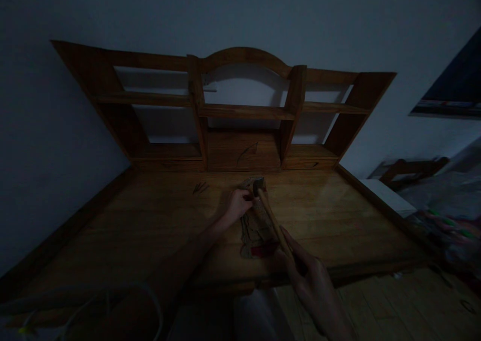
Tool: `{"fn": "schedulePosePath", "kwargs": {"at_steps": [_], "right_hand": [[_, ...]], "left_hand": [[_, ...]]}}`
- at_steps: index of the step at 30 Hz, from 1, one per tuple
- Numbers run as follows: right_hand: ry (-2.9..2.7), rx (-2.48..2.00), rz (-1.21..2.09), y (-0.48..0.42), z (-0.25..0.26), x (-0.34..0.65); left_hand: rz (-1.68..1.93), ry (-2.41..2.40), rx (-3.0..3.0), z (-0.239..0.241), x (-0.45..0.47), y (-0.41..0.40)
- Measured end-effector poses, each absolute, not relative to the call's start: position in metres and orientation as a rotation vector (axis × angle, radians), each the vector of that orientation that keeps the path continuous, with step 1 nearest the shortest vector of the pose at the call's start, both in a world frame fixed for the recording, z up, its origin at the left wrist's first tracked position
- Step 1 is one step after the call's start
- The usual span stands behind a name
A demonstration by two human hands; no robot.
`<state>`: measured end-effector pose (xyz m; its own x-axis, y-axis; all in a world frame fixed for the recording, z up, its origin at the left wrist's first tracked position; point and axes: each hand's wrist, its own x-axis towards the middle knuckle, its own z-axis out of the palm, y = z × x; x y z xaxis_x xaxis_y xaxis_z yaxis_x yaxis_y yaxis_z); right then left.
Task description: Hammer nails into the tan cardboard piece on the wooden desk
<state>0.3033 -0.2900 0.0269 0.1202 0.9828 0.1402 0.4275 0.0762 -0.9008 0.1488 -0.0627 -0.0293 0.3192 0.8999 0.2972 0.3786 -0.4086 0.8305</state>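
My right hand [313, 276] is wrapped round the wooden handle of a hammer [276, 224], near its lower end. The hammer's dark metal head is at the far end, right beside the fingertips of my left hand [239, 203]. That hand's thumb and fingers are pinched together low over a worn, rough brown piece [248, 231] with a red patch near its front. What the pinch holds is too dark and small to make out. Several thin nails [201, 187] lie loose on the wooden desk [150, 221], left of the hammer.
At the back of the desk rises a wooden shelf unit [246, 112], with a thin dark wire-like strand [247, 153] in its middle bay. Raised edges run along the desk's sides. A chair back [417, 169] and a cluttered heap [451, 231] are to the right. The room is dim.
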Motion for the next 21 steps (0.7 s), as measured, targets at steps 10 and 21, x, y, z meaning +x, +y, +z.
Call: {"fn": "schedulePosePath", "kwargs": {"at_steps": [10, 21], "right_hand": [[-1.182, -1.516, 0.673, -0.292, 0.041, 0.329], [-0.707, -1.486, 0.837, -0.261, 0.015, 0.368]], "left_hand": [[1.035, 1.093, 2.014, -0.005, 0.144, -0.085], [1.331, 1.025, 2.359, 0.013, 0.133, -0.091]]}}
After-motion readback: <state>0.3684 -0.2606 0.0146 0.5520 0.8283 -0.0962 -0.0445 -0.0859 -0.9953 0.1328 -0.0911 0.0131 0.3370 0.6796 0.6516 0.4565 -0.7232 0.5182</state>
